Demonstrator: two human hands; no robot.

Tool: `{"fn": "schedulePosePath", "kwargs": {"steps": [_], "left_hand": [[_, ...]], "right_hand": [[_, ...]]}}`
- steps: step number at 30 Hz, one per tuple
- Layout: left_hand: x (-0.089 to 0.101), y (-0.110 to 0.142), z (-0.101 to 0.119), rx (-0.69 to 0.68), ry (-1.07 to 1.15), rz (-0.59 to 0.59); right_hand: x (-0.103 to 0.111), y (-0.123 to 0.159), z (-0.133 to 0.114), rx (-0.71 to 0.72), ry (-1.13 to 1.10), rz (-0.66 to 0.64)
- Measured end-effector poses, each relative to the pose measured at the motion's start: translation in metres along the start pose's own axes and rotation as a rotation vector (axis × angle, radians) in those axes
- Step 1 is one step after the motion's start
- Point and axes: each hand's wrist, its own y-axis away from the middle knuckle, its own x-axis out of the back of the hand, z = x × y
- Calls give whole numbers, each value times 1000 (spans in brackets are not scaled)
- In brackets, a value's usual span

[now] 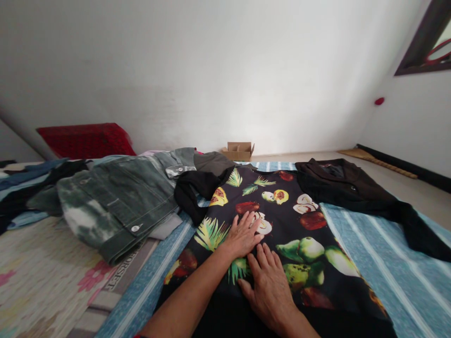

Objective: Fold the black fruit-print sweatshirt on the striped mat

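here's a black fruit-print shirt (299, 225) lying flat on a blue striped sheet (398, 263), left hand (243, 236) and right hand (269, 293) resting on it, fingers (269, 253) spread open, gripping nothing; a green denim jacket (116, 206) sits just beside, a dark jacket (345, 188) on the other side, a cardboard box (238, 151) beyond.

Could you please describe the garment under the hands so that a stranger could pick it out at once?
On the blue-striped bedspread, a black garment printed with pears, red fruits and palm leaves lies flat. The left hand and right hand rest on it. Its neighbours, a bleached green denim jacket and a plain dark garment, carry no fruit print.
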Motion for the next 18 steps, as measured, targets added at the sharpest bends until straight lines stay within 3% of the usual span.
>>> {"fn": "schedulePosePath", "kwargs": {"steps": [10, 14, 18], "left_hand": [[9, 3, 2, 132, 86, -47], [11, -1, -5, 250, 26, 29], [8, -3, -15, 372, 14, -37]], "right_hand": [[-4, -2, 0, -23, -1, -59], [-5, -1, 1, -19, 13, -60], [-7, -1, 3, -13, 17, -65]]}}
